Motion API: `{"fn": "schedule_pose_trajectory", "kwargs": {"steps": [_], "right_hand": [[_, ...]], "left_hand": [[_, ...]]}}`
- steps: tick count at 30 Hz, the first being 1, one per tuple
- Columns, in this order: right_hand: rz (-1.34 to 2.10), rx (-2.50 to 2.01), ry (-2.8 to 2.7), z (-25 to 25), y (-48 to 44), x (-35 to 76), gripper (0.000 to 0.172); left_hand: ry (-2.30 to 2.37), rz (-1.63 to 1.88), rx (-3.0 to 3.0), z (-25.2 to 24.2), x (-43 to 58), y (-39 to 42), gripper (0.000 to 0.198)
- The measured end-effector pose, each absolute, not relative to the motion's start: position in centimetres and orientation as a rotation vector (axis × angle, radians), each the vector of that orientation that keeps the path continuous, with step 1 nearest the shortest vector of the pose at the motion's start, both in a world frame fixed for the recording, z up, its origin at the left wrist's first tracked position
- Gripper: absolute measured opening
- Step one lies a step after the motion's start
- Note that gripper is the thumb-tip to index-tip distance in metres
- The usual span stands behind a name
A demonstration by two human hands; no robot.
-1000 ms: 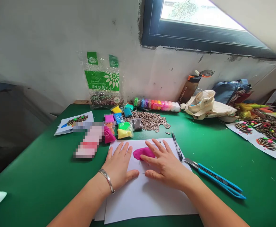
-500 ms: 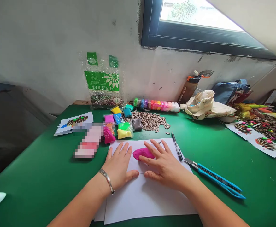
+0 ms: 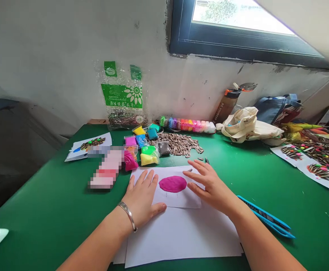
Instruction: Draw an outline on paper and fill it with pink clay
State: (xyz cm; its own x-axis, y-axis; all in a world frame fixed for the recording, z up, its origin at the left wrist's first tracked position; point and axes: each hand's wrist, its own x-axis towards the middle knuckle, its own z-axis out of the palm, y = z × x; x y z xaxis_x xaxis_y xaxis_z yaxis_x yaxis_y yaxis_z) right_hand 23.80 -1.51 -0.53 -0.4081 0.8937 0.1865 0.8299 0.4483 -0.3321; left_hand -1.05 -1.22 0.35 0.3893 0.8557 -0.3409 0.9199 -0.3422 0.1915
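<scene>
A flat magenta oval of modelling clay [image 3: 172, 184] lies on a small white sheet of paper [image 3: 181, 201], with short pencil lines showing below it. My left hand [image 3: 141, 197] lies open on the paper, left of the clay, fingers stretched out; a silver bracelet [image 3: 128, 216] circles that wrist. My right hand [image 3: 209, 186] is open over the paper's right side, just apart from the clay, with nothing in it. Beneath the small sheet lie larger white sheets [image 3: 181, 241]. My right hand hides most of a black pen [image 3: 206, 160].
Packets of coloured clay [image 3: 149, 155] and a heap of sunflower seeds [image 3: 182, 145] lie beyond the paper. A seed bag [image 3: 123, 101] leans on the wall. At right lie a blue utility knife [image 3: 266, 217], a cloth bag [image 3: 246, 126] and seed-covered pictures [image 3: 319, 173].
My right hand has moved right, off the magenta clay, uncovering the whole oval and now covering most of the pen. My left hand has stayed in place.
</scene>
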Motion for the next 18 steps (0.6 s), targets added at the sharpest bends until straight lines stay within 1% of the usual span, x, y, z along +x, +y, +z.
{"fn": "schedule_pose_trajectory", "kwargs": {"steps": [5,11,18], "right_hand": [[0.331,-1.365,-2.533,-0.1,-2.0,22.8,0.03],[0.259,-1.543,-2.5,-0.6,-1.5,23.1,0.037],[0.295,-1.482,-2.607,-1.0,-1.5,22.3,0.041]], "left_hand": [[1.541,-0.269,2.3,0.6,-1.0,-1.2,0.082],[1.547,-0.267,2.299,0.5,-1.1,-1.3,0.083],[1.546,-0.263,2.305,0.4,-1.0,-1.3,0.082]]}}
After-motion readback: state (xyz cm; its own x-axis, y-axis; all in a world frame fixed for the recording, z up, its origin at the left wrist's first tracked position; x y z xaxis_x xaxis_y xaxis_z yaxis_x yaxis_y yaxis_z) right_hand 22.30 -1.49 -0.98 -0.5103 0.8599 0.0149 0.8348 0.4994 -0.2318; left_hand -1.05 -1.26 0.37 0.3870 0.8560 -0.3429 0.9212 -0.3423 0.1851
